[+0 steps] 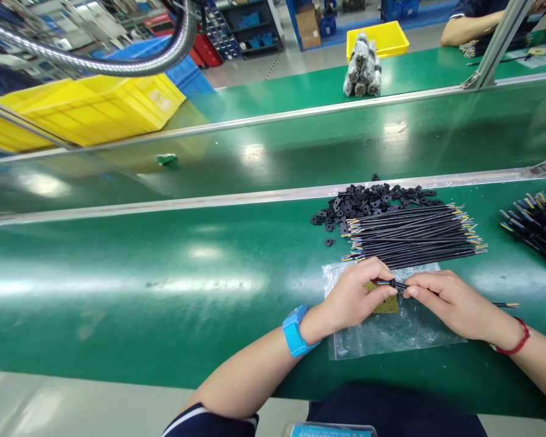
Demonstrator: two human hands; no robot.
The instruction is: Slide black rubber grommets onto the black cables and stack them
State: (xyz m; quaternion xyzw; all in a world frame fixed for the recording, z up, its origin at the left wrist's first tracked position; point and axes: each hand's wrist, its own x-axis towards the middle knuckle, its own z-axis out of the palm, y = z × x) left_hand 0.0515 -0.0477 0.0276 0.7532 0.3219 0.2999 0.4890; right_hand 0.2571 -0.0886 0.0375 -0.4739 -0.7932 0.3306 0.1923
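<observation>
My right hand (450, 300) pinches a black cable (500, 304) whose coloured wire ends stick out at both sides. At the cable's left end, my left hand (361, 291) holds a small black clip (393, 283) between thumb and forefinger, around or against the cable. Beneath both hands lies a clear plastic bag (359, 343), with a yellowish perforated block (386, 304) on it, partly covered by my left hand. Just beyond are a row of black cables (409, 233) with stripped, coloured ends and a heap of small black clips (368, 203).
More black cables (539, 224) are bunched at the right edge. A metal rail (255, 196) borders the green table (118, 291). Past it are wrapped bundles (363, 70), a yellow tray (391, 37), large yellow bins (95, 109) and a co-worker's arm (468, 29). A flexible metal hose (118, 65) hangs upper left.
</observation>
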